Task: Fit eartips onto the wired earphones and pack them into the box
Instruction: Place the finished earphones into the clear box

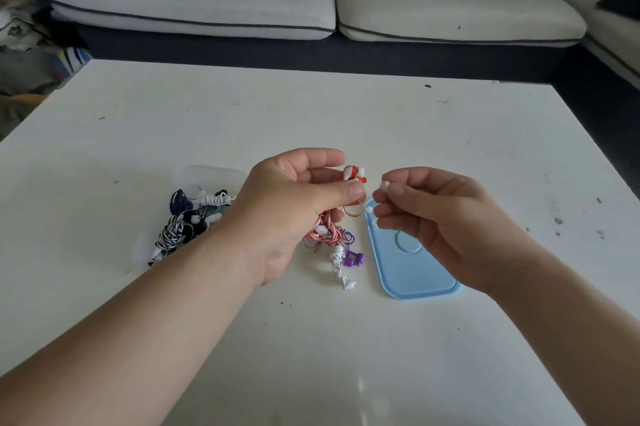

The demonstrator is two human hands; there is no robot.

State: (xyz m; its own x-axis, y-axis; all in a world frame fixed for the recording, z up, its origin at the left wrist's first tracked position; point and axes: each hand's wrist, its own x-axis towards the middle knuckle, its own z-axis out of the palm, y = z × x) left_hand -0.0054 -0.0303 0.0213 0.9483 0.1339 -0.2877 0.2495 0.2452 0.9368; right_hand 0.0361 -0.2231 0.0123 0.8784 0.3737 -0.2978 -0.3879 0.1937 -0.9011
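— Head view: how far along?
— Partway, seemingly. Coiled earphones (pixel 187 217) already in the clear box (pixel 211 173), toward the surface's (pixel 346 106) left edge.
— Hands?
— Apart. Gripping red-and-white earphones (pixel 353 173) in the left hand (pixel 294 203); pinching a white eartip (pixel 383 185) in the right hand (pixel 440 214), just beside the bud, unfitted.
— Left over?
— White earphones (pixel 337 259) and purple earphones (pixel 353 258) beside the blue lid (pixel 415 273), unpacked.

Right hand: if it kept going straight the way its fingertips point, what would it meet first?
Probably the red-and-white earbud pinched in the left hand, just beyond the small white eartip the right hand holds; depth is unclear.
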